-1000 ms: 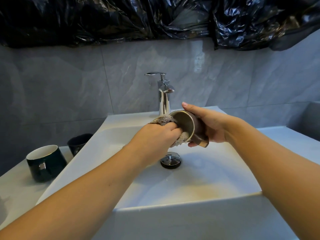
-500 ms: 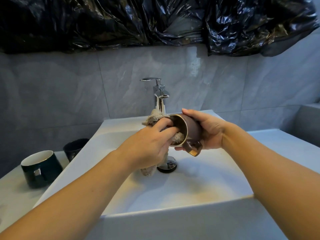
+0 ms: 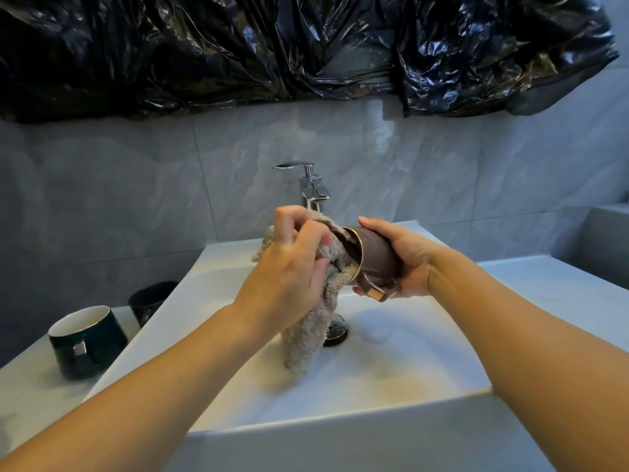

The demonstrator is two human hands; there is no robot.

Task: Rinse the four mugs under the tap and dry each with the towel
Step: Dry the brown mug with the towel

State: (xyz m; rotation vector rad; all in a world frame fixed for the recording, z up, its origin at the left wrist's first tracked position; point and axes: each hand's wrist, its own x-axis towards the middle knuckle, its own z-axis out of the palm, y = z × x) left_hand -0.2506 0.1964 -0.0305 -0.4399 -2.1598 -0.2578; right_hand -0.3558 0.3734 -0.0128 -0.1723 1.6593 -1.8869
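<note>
Drying brown mug (image 3: 376, 257): right hand (image 3: 405, 264) grips it, left hand (image 3: 292, 267) pinches towel (image 3: 306, 332) at rim. Two dark mugs (image 3: 88, 338) on left bench, fourth unseen.

arms — bare to the frame edge | no sleeves — no rings

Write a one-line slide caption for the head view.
Over the white sink, the left hand works a grey towel into a brown mug held sideways by the right hand.

No text, label, brand, number or sign can be read on anything in the head view.
</note>
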